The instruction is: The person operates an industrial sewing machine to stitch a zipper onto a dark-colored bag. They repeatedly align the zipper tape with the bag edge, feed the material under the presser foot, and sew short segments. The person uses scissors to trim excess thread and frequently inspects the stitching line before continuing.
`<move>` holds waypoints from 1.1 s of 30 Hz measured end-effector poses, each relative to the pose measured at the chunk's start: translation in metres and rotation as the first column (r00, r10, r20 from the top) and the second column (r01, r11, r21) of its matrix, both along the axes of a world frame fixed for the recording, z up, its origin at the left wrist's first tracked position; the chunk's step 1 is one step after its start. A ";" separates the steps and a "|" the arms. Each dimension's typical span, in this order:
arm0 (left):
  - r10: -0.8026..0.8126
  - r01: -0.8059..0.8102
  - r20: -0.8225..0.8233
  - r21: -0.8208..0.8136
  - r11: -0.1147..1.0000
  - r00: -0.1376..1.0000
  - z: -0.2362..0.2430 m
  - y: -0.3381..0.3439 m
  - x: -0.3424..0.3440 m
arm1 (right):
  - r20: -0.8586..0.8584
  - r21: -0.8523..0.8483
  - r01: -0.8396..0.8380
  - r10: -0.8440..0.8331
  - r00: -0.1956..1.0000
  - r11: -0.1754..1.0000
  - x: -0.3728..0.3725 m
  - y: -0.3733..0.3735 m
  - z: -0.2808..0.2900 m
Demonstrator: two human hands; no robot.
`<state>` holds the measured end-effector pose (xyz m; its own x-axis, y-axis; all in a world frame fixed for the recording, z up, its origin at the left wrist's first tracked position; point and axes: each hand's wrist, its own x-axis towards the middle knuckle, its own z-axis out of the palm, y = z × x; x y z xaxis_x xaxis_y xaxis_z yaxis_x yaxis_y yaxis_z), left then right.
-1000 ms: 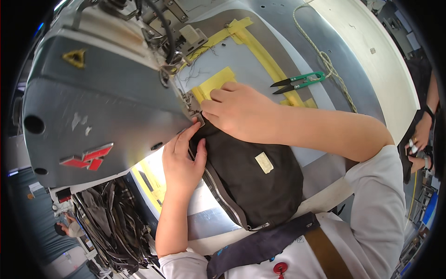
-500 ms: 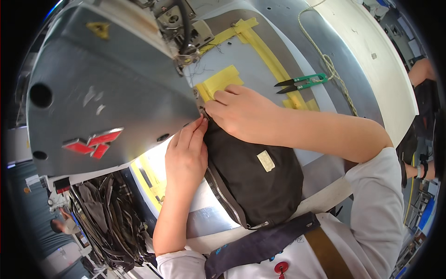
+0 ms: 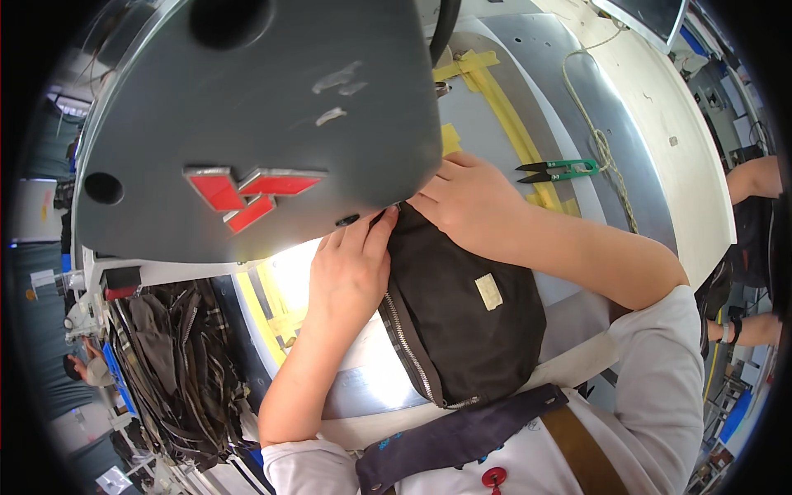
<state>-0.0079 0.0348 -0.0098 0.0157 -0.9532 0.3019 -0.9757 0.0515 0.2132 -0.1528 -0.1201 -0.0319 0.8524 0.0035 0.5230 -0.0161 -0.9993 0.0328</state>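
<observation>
A black fabric bag piece (image 3: 474, 346) with a metal zipper (image 3: 404, 338) along its left side lies under my forearms, and a small cream label (image 3: 488, 292) sits on it. At its upper left edge, the thumb and fingers of my left hand (image 3: 351, 268) pinch the fabric. My right hand (image 3: 472, 196) grips the top edge with bent fingers, its fingertips partly hidden. Both hands are close against the dark grey sewing machine head (image 3: 272, 124), which hides the needle area.
Green-handled thread snips (image 3: 569, 170) and a knotted cord (image 3: 605, 148) lie to the right. Yellow tape (image 3: 499, 95) borders the work plate. A pile of dark fabric pieces (image 3: 173, 363) hangs at the lower left. People sit farther off at both sides.
My view has shifted, so the machine head looks larger and covers the needle area. Both hands keep their hold at the bag piece's top edge, which has barely moved on the table.
</observation>
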 end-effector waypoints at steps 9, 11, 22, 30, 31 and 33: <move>-0.007 0.006 -0.024 -0.025 1.000 1.000 0.001 -0.001 -0.002 | 0.022 0.003 0.016 -0.016 1.000 1.000 0.000 0.003 0.002; -0.003 0.002 -0.032 -0.042 0.999 0.999 0.005 -0.002 -0.004 | 0.066 0.053 0.013 -0.016 0.998 0.999 0.002 0.002 0.002; -0.002 0.002 -0.019 -0.020 1.000 1.000 0.004 -0.002 -0.002 | 0.034 0.000 0.015 -0.015 0.999 1.000 0.001 0.004 0.001; -0.002 0.002 -0.010 -0.018 1.000 1.000 0.003 -0.001 -0.001 | -0.025 -0.069 0.028 -0.030 0.999 0.997 0.000 0.007 0.006; -0.002 0.001 -0.012 -0.017 1.000 1.000 0.004 -0.001 -0.001 | -0.029 -0.068 0.022 -0.024 0.999 0.997 0.000 0.006 0.006; -0.002 0.002 -0.015 -0.015 1.000 1.000 0.004 -0.001 -0.001 | -0.032 -0.056 0.008 -0.010 0.999 0.998 0.000 0.006 0.006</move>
